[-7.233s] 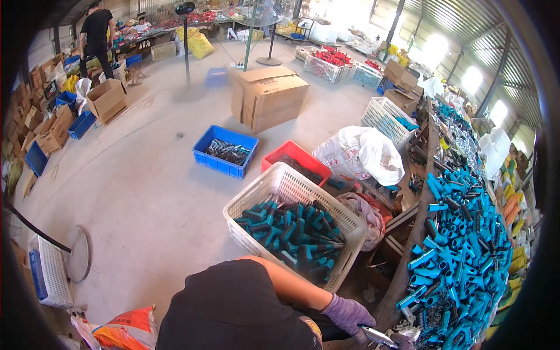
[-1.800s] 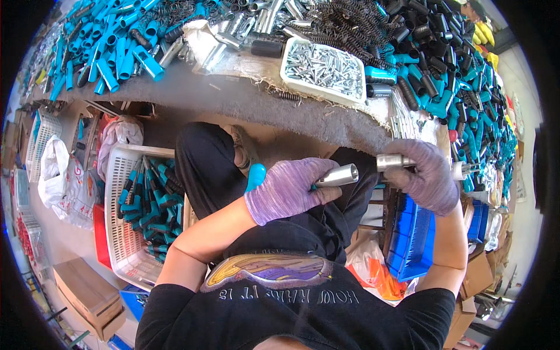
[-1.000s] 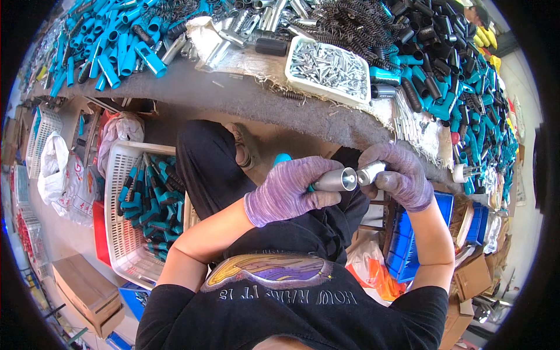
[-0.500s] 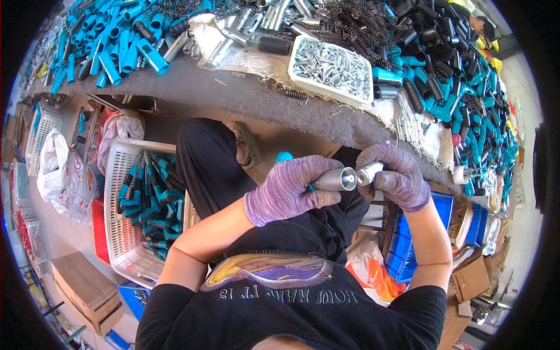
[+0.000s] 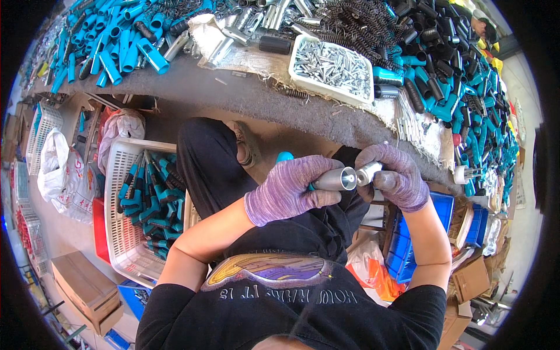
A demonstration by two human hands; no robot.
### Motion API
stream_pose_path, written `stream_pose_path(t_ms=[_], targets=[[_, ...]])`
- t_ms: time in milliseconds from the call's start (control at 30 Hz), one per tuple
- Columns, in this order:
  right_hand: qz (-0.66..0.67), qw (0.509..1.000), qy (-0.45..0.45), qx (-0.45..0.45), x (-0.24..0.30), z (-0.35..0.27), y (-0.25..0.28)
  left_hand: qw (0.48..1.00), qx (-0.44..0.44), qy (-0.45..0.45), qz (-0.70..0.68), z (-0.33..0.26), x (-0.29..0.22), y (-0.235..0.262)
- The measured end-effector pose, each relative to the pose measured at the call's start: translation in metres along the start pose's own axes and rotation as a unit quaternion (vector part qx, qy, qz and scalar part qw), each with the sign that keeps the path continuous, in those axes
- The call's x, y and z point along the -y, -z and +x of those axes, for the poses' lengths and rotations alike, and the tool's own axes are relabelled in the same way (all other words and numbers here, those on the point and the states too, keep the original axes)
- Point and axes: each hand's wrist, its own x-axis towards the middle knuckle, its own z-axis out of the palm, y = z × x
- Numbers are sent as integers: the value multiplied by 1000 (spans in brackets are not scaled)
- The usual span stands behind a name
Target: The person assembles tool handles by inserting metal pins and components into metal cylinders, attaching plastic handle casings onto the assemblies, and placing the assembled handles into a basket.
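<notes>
My left hand (image 5: 291, 189) has its grip closed around the teal-handled metal sleeve (image 5: 335, 179), held over my lap below the surface (image 5: 233, 93). My right hand (image 5: 396, 178) is clamped on the small silver fitting (image 5: 368, 173), its end just at the sleeve's open mouth. Both parts look rigid, smooth and fairly light; I judge bare metal slippery in knit gloves. Best hold: the sleeve by its handle end, the fitting by its rear half.
</notes>
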Motion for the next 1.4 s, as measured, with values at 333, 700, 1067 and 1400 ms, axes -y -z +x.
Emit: stream_pose_path(t_ms=[333,700,1067,1400], targets=[[-6,1000,-8,-12,-1,1,-2,998,22,49,-12,2,-2,1],[-10,999,-5,-42,-1,4,-5,998,-42,-42,6,3,12,-4],[-47,999,4,-23,-2,9,0,999,-31,-20,3,7,15,-3],[-98,993,62,-13,-18,15,4,999,-32,0,-13,-1,18,-5]])
